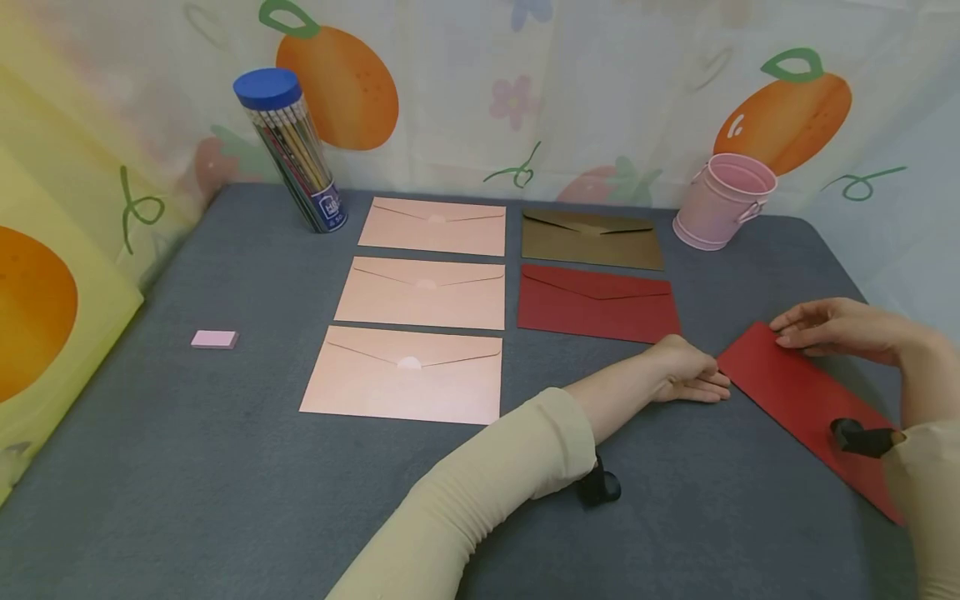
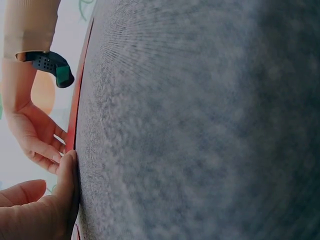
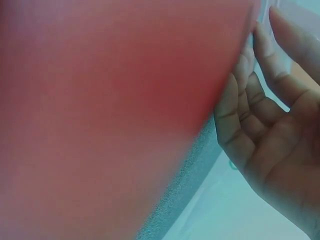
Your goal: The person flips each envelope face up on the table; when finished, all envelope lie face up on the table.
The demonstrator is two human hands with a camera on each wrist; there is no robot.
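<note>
A loose red envelope (image 1: 806, 408) lies aslant at the table's right side. My left hand (image 1: 690, 371) reaches across to its left corner; the fingers lie fairly straight at that edge, with the thumb apart in the left wrist view. At the upper corner is my right hand (image 1: 847, 327), its fingertips touching the edge. The right wrist view shows that hand's thumb held off from loosely bent fingers (image 3: 230, 112) beside the red sheet (image 3: 125, 100). Left of the hands, another red envelope (image 1: 596, 304) lies flat below a brown envelope (image 1: 592, 242).
Three pale pink envelopes form a column: top (image 1: 435, 227), middle (image 1: 420, 296), bottom (image 1: 405, 383). A blue-lidded tube of pencils (image 1: 292, 150) stands back left, a pink bucket (image 1: 723, 204) back right. A small pink block (image 1: 214, 339) lies on the grey table (image 1: 187, 467).
</note>
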